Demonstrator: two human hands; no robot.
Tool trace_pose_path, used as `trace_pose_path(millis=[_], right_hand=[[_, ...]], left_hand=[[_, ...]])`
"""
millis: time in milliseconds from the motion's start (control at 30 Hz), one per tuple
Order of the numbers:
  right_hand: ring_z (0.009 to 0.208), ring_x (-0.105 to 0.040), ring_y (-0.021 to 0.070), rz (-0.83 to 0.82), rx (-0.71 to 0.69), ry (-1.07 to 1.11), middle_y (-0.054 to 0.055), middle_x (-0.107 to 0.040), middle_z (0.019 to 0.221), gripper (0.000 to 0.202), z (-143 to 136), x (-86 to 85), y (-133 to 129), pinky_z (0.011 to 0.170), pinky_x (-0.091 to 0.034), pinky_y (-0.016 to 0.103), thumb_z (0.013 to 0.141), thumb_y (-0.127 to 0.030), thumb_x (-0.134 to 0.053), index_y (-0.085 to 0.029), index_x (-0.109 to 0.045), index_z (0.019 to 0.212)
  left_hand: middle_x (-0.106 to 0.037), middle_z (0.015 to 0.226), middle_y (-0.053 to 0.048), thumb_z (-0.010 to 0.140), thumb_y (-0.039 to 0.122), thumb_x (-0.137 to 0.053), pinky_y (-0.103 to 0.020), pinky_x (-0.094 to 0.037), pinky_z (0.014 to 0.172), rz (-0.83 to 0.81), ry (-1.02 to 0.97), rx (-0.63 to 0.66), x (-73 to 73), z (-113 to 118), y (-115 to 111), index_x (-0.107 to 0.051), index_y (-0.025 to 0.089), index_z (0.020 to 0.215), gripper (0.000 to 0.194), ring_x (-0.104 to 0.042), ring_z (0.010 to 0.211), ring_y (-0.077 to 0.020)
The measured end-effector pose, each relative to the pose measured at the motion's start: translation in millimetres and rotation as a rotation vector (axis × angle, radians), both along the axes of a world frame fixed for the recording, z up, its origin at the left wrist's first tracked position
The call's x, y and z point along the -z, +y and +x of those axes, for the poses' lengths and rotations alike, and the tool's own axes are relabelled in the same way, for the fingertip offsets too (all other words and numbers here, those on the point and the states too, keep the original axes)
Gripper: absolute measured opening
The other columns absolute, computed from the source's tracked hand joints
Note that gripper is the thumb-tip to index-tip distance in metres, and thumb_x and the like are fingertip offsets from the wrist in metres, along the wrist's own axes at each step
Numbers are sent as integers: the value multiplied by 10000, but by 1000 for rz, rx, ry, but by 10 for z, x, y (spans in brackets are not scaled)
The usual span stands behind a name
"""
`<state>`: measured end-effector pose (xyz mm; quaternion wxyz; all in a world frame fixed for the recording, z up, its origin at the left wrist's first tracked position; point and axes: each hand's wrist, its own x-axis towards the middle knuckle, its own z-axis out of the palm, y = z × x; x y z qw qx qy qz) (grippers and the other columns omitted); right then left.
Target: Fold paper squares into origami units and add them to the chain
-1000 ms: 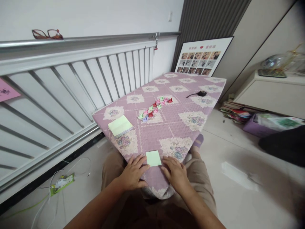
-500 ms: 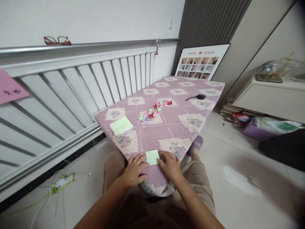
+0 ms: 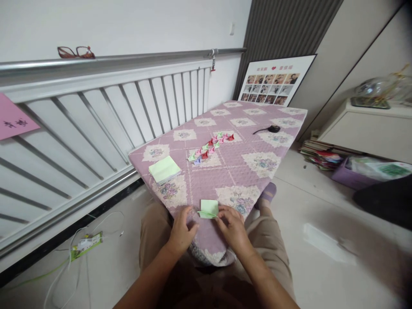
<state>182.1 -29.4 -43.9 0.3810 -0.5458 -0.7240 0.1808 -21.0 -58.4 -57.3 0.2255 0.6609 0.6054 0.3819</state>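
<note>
A light green square of paper (image 3: 209,207) lies near the close end of the cloth-covered table, its near edge lifted and folded up. My right hand (image 3: 231,223) pinches the paper's near right corner between thumb and fingers. To the left of it, my left hand (image 3: 183,229) rests beside the paper with thumb and fingers apart, holding nothing. Farther left sits a stack of light green paper sheets (image 3: 165,169). Several small folded paper pieces (image 3: 205,155) in red, pink, green and blue stand in rows mid-table.
The patterned pink tablecloth (image 3: 206,180) covers a table beside a white railing (image 3: 154,101). A black, thin-tailed object (image 3: 273,128) lies toward the far right. Eyeglasses (image 3: 75,52) rest on the rail. A power strip (image 3: 86,245) with cables is on the floor at left.
The paper lay flat between both hands; now its near edge is lifted, with the right hand gripping a corner. My left hand has come off the paper and drawn slightly away.
</note>
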Motion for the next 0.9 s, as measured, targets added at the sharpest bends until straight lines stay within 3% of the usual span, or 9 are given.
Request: trace_pose_path(millis=[133,233,333,467,533,600,733,900], right_hand=[[896,-573,224,-4,-54,99,39,-662,874,73,-12,-42,-85,881,-354,407,789,-272,-567,-227,-602,744],[695,-530,171,-175,-41,355,-1,-577,685,191,-63,-82,-123,706,-408,307,800,-382,-580,-217,-555,707],[569,-433,122,-378,-58,639,-38,-477,603,305,-89,-169,-147,549,-360,237,767,-475,-619,-213,-498,669],[537,-385,95,-551,-116,813,-56,-442,571,351,-53,-325,-188,521,-331,213,739,-495,-674,-203,-502,651],[583,-445,106,-597,-131,853,-39,-509,619,315,-19,-383,-205,561,-378,219,750,-491,-674,-201,-561,710],[670,-530,133,-631,-115,907,-10,-606,739,300,20,-415,-210,640,-444,247,762,-487,-668,-217,-618,885],[824,-629,194,-627,-93,901,50,-694,936,478,122,-421,-190,768,-507,339,784,-476,-632,-250,-543,1196],[1024,-627,221,-558,-354,612,99,-666,1127,439,247,-353,-227,906,-495,397,838,-348,-522,-235,-517,1262]], left_hand=[[-559,1217,-80,739,131,-590,-387,-381,1009,-56,-170,-34,-30,82,46,-482,201,1229,507,-511,1139,-208],[-579,1173,-73,734,149,-609,-375,-375,1007,-66,-226,26,-134,137,86,-560,199,1129,402,-520,1119,-209],[-599,1123,-64,742,185,-610,-343,-381,983,-75,-239,139,-305,160,101,-634,184,926,186,-530,1082,-214],[-622,831,-10,820,255,-519,-252,-445,731,-292,-292,236,-550,100,126,-615,164,852,136,-557,798,-158],[-605,791,8,830,281,-505,-221,-420,642,-371,-279,313,-646,30,178,-598,158,853,157,-535,733,-139],[-605,788,16,822,277,-499,-210,-402,608,-446,-209,424,-714,-50,265,-598,157,874,164,-528,703,-128],[-650,869,8,812,310,-504,-218,-412,632,-565,45,605,-798,-159,499,-618,171,970,240,-571,759,-151],[-682,963,12,806,301,-516,-203,-420,656,-592,300,795,-834,-141,792,-634,193,1035,279,-602,810,-154]])
